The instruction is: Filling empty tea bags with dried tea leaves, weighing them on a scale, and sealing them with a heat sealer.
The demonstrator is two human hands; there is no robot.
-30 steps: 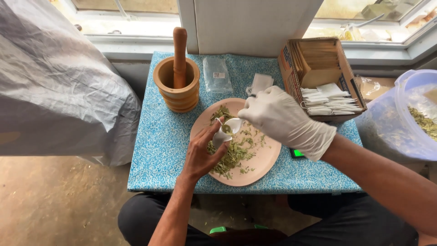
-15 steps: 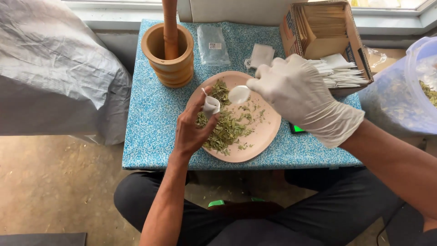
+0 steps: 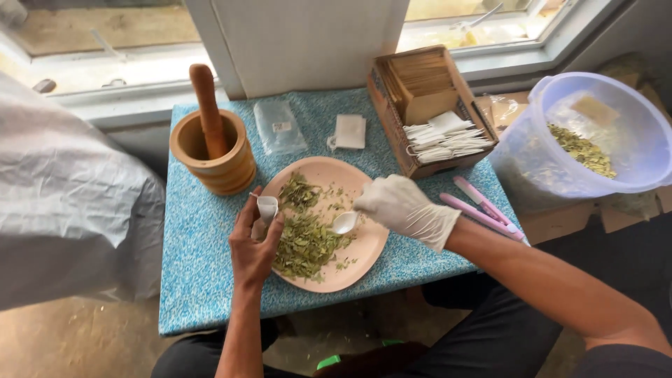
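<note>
Head view: left hand (image 3: 253, 245) pinches a small white tea bag (image 3: 266, 208) open at centre-left of the frame, over the pink plate's (image 3: 364, 253) left rim. Gloved right hand (image 3: 400, 205) grips a white spoon (image 3: 344, 222), its bowl down at the dried leaves (image 3: 304, 241). Judging by this, the bag is part-filled at most, with a heap left. Half a second earlier the spoon was raised beside the bag; now it has dropped to the heap.

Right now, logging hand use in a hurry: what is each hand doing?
Left hand: closed on a small white sachet.
Right hand, gloved: closed on a white spoon over the dried leaves.
</note>
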